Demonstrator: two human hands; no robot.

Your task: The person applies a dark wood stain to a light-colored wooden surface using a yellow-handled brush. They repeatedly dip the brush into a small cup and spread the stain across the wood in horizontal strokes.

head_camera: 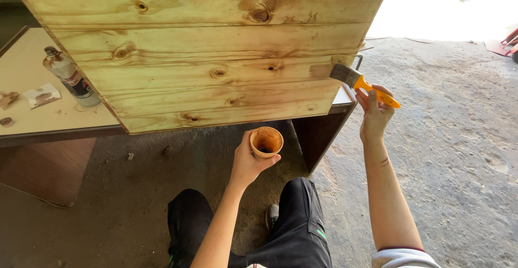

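where the bristles of the brush point(356, 80) meet the right edge of the wooden panel point(210, 52), the wood shows a darker wet patch; the brush has a metal band and an orange handle, and the right hand point(373, 114) is closed around that handle, fingers wrapped from below, just right of the panel's lower right corner; the panel is made of knotty horizontal boards, stained yellow-brown, and lies tilted across a table point(32, 111), overhanging its front edge; below the panel's lower edge, near its middle, the left hand point(249, 163) holds a small cup point(266, 141), fingers and thumb clasped round its side; the cup is smeared orange-brown inside, with dark liquid at its bottom; left of the panel, on the pale table top, a stained bottle point(70, 75) lies partly tucked under the panel's edge, with a smudged scrap of paper point(43, 95) just beyond it; beneath the panel the person's knees in black trousers point(302, 225) rest over a dusty concrete floor point(453, 138).
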